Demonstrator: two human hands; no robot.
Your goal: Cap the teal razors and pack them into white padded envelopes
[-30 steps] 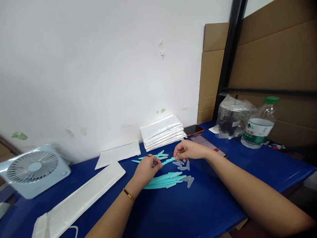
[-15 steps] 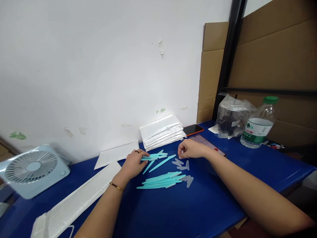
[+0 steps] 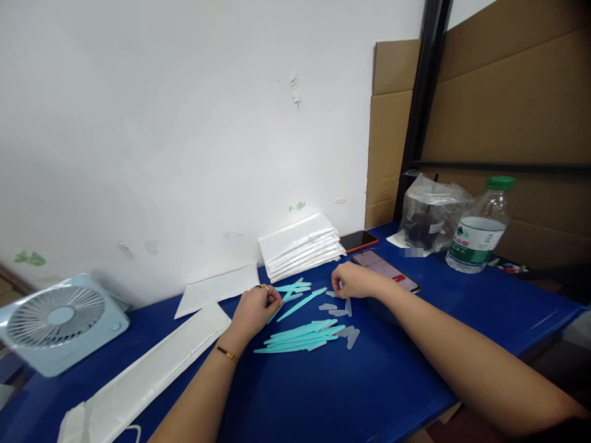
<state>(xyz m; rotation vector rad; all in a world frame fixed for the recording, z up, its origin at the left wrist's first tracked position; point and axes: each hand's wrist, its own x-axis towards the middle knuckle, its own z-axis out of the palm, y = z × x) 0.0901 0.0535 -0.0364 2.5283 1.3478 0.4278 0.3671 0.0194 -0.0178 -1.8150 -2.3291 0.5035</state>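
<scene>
My left hand (image 3: 257, 309) is closed, thumb and fingers pinching the handle of a turquoise eyebrow razor (image 3: 290, 293) beside a few others. A single eyebrow razor (image 3: 301, 304) lies slanted just right of these. Nearer to me is a row of several more turquoise razors (image 3: 300, 336), side by side. My right hand (image 3: 353, 280) is closed over the loose translucent blade caps (image 3: 340, 313); what its fingertips pinch, if anything, is hidden. Two more caps (image 3: 353, 337) lie at the right end of the row.
White padded envelopes (image 3: 300, 246) are stacked by the wall, with long white packets (image 3: 152, 375) at left. A fan (image 3: 62, 317) stands far left. Two phones, one lit (image 3: 385, 271), lie behind my right hand. A bagged cup (image 3: 427, 215) and water bottle (image 3: 480, 231) stand at right.
My left hand has curled from lying over the razors to pinching one. My right hand has moved slightly toward me among the caps, some of which have shifted.
</scene>
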